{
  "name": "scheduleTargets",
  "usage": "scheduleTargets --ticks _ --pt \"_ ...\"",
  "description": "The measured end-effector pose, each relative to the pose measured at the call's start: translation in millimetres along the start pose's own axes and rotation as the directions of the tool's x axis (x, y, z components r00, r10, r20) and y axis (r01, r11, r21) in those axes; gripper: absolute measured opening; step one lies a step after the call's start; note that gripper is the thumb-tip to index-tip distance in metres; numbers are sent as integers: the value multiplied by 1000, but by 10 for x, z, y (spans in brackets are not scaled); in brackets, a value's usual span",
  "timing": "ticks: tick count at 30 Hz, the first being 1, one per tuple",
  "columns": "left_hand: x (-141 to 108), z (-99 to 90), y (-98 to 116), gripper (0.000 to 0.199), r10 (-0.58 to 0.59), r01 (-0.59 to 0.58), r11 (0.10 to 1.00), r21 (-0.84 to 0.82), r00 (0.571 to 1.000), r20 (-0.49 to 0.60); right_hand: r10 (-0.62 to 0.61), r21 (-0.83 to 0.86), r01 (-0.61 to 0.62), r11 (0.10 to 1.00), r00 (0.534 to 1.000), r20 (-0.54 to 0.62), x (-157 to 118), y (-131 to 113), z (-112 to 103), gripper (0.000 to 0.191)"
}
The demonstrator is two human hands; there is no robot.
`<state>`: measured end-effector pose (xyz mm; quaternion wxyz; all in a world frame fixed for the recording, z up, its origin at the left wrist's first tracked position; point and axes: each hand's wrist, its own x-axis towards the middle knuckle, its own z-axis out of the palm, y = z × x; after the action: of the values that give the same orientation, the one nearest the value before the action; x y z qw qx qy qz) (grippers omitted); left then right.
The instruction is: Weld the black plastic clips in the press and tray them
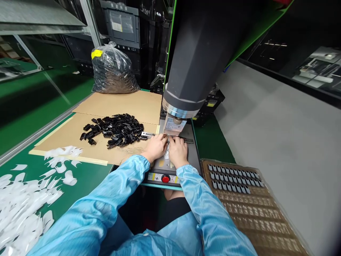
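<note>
Head view: the left hand (pixel 157 146) and the right hand (pixel 178 151) lay side by side at the centre of the frame, fingers bent over the fixture (pixel 167 151) under the metal press head (pixel 174 125); whether either was grasping a part could not be told, the fingertips being too small to read. A small white piece (pixel 167 153) lay between the hands; the red button (pixel 165 179) sat below them on the machine's front edge. Black clips (pixel 121 131) were heaped on cardboard (pixel 133 103) left of centre; white sheets (pixel 23 202) were piled at lower left; a tray (pixel 255 213) at lower right bore rows of grey parts (pixel 234 177); a filled plastic bag (pixel 113 69) stood at upper left.
</note>
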<state>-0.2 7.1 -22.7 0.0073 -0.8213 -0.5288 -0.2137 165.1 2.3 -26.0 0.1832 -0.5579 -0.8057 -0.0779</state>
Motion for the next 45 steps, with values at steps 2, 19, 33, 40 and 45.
scheduleTargets --ticks 2,19,33,40,45 --pt "-22 -32 31 41 -13 13 1000 26 1000 13 -2 -10 2 1000 1000 2 7 -14 -24 51" --pt "-650 -539 -377 39 -154 146 987 -68 980 -124 -55 38 54 998 998 32 56 37 -78 54" --pt "-1136 -582 -1236 32 -422 394 906 -153 831 -361 -219 66 212 975 965 146 517 -1188 208 32" --pt "-1127 -650 -1173 32 -291 191 937 -294 891 -350 -205 48 200 979 968 147 496 -1264 242 28" --pt "-1133 -658 -1105 29 -98 78 966 -245 993 -68 -232 110 214 971 953 195 590 -1192 289 41"
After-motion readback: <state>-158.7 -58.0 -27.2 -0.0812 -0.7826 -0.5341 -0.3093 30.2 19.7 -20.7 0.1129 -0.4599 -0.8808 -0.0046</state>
